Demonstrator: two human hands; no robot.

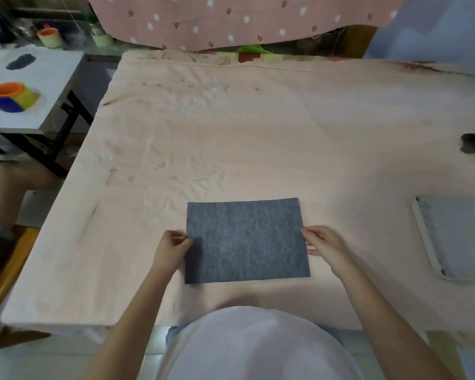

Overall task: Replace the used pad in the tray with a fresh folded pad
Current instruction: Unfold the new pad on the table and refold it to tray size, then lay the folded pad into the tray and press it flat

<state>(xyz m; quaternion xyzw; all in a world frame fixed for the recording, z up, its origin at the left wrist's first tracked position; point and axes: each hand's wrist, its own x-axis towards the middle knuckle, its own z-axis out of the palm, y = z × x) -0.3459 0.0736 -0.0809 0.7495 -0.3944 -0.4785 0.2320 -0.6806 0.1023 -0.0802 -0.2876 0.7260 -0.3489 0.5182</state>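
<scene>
You are pinching the grey pad (247,239) by its side edges, left hand (173,246) and right hand (322,242), squaring it for folding. The tray (425,239) is waiting well apart on the surface (313,133).

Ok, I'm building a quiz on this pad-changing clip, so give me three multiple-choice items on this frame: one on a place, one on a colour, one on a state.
1. Where is the pale rectangular tray?
A. to the person's right on the table
B. on the white side table
C. under the pink dotted cloth

2. What colour is the flat rectangular felt pad between the hands?
A. orange
B. grey-blue
C. green

3. How are the hands on that pad?
A. both lifted clear
B. only one touches
C. left hand and right hand each hold a side edge

Answers: 1 A, it lies at the right edge of the pink tablecloth; 2 B, its felt reads grey-blue; 3 C, fingers pinch both side edges.
</scene>
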